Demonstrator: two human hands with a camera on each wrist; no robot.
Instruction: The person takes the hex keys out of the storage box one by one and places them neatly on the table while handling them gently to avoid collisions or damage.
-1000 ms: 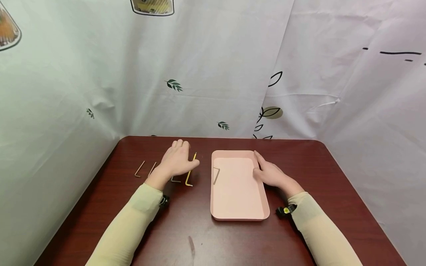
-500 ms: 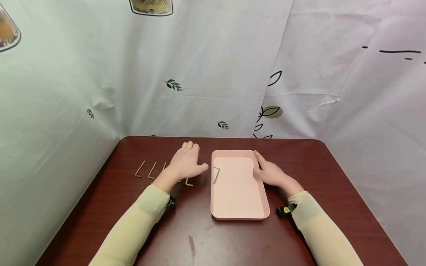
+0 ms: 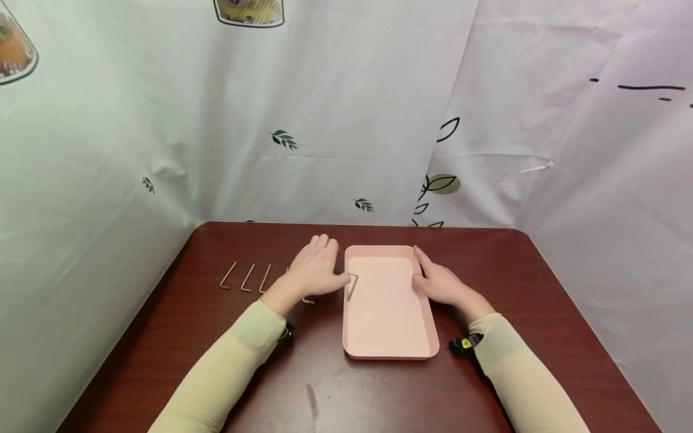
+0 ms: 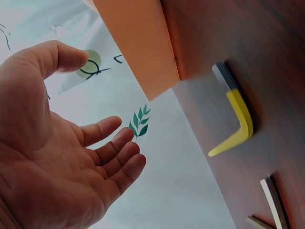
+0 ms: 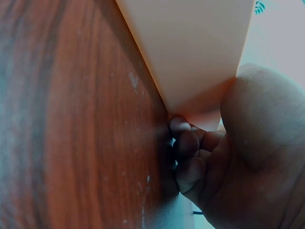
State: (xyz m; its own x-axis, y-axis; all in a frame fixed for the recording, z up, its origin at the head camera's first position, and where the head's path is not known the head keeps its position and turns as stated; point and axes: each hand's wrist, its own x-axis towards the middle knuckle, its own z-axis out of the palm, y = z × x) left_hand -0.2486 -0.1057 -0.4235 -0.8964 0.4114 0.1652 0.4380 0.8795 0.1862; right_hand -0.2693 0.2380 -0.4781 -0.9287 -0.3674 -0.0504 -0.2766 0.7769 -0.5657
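My left hand [image 3: 314, 270] hovers just left of a pink tray [image 3: 390, 352], its thumb near the left rim in the head view. The left wrist view shows this palm with loosely bent fingers and nothing held. Beneath it lies a yellow hex key [image 4: 244, 121], mostly hidden by the hand in the head view. My right hand [image 3: 445, 284] grips the tray's right wall, thumb over the rim and fingers along the outside. Inside the tray, a brass-coloured hex key [image 3: 352, 288] lies against the left side.
Left of my left hand, several hex keys lie in a row: one at the far left [image 3: 224, 282], a second hex key [image 3: 246, 282] and a third hex key [image 3: 263, 284]. White printed cloth [image 3: 325, 120] stands behind the brown table [image 3: 368, 397].
My left hand has moved right, from over the row of hex keys to the tray's left edge, uncovering some keys. My right hand and the tray have stayed put.
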